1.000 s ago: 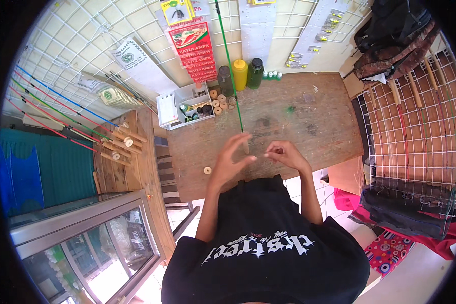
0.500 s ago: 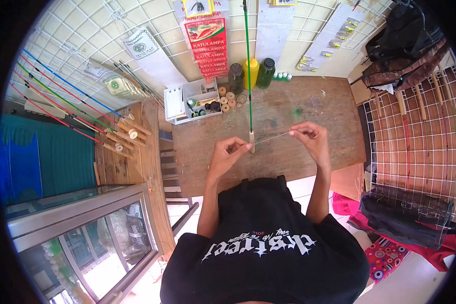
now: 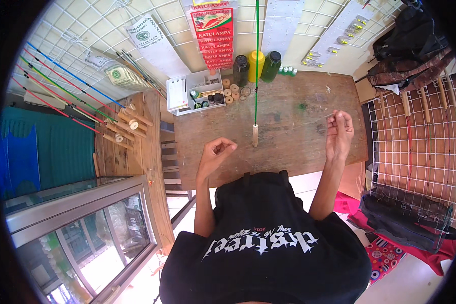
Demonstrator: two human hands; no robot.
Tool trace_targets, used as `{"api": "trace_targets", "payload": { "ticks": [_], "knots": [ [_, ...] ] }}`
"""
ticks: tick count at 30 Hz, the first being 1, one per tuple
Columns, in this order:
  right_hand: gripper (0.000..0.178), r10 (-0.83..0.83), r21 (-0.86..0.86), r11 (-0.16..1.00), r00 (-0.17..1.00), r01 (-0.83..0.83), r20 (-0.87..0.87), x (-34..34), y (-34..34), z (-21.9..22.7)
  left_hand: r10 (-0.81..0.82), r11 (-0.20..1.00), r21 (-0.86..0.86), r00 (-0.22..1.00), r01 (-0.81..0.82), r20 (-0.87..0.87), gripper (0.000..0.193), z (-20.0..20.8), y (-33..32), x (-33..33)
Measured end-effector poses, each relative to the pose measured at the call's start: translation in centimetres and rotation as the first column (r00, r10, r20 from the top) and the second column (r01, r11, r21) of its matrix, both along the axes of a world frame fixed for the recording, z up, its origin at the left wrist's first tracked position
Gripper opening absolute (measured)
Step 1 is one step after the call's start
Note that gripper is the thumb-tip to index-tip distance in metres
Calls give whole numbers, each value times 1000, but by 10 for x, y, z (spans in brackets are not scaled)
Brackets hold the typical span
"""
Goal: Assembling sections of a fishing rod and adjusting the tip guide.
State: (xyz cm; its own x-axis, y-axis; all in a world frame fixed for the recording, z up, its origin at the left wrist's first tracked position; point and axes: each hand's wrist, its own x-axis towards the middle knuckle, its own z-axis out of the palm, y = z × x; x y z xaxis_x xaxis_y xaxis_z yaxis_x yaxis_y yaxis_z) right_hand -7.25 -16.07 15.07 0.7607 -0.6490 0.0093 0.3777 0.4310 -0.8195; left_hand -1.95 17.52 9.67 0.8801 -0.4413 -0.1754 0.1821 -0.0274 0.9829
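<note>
Grip: right hand (image 3: 339,133) is raised with fingertips pinched, seemingly on a fine pale line that is barely visible; left hand (image 3: 217,152) is curled loosely, and whether it holds the line's other end I cannot tell.
Rod: thin green rod with a pale wooden handle (image 3: 256,81) lies along the worn wooden tabletop (image 3: 299,147), handle end between the hands, likely so both reach it.
Clutter: white compartment tray (image 3: 195,91), small wooden spools (image 3: 233,92) and three dark and yellow bottles (image 3: 256,65) sit at the far edge.
Room: bare wood surrounds the handle; near table edge runs just beside the left hand.
</note>
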Motion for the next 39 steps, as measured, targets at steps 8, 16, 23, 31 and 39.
{"api": "trace_targets", "payload": {
  "ticks": [8,16,23,31,39],
  "knots": [
    [6,-278,-73,957,960,279,28,-11,-38,-1,204,978,-39,979,-204,-13,13,-25,32,1],
    [12,-399,-170,902,917,396,20,-26,-54,10,303,952,31,953,-303,14,18,-31,31,2],
    [24,-322,-396,894,915,208,-245,-33,-49,31,328,941,75,944,-329,18,19,4,22,0],
    [39,613,-434,604,738,-669,-283,-1,75,38,-185,978,137,953,155,239,14,68,-34,-1],
    [17,603,-364,558,666,-745,-439,-6,50,28,411,887,90,862,-454,295,13,71,19,26]
  ]
}}
